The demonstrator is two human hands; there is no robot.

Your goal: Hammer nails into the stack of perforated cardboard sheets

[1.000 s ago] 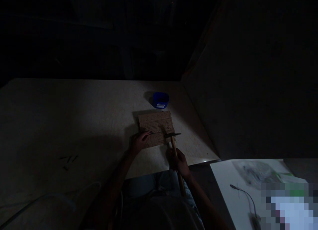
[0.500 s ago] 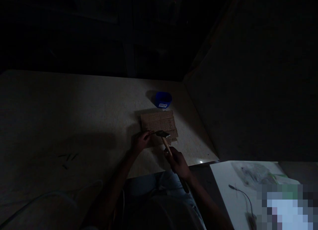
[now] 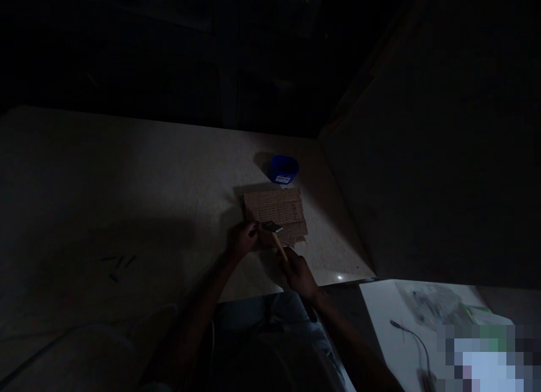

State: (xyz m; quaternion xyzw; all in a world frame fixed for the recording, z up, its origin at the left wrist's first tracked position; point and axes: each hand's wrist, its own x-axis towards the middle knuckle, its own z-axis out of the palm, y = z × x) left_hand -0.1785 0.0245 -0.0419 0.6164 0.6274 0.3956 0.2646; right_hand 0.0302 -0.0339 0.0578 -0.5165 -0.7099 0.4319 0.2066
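My right hand (image 3: 299, 272) is wrapped round the wooden handle of a hammer (image 3: 270, 228). The hammer's dark metal head is over the lower part of a brown cardboard piece (image 3: 274, 203) marked with rows of small holes. At the cardboard's lower left edge, my left hand (image 3: 244, 239) has its fingers pinched together close to the hammer head. Darkness hides what those fingers hold. Just beyond the cardboard stands a blue plastic container (image 3: 283, 170) with a white label.
Several short dark rods (image 3: 120, 261) lie on the pale tabletop (image 3: 177, 166) at the left. A dark panel (image 3: 422, 172) rises along the right side. At lower right, a cable (image 3: 409, 329) and a clear plastic bag (image 3: 435, 304) lie on a white surface.
The hammer head has shifted a little to the left, closer to my left fingers. My left hand stays at the cardboard's edge. The view has tilted slightly.
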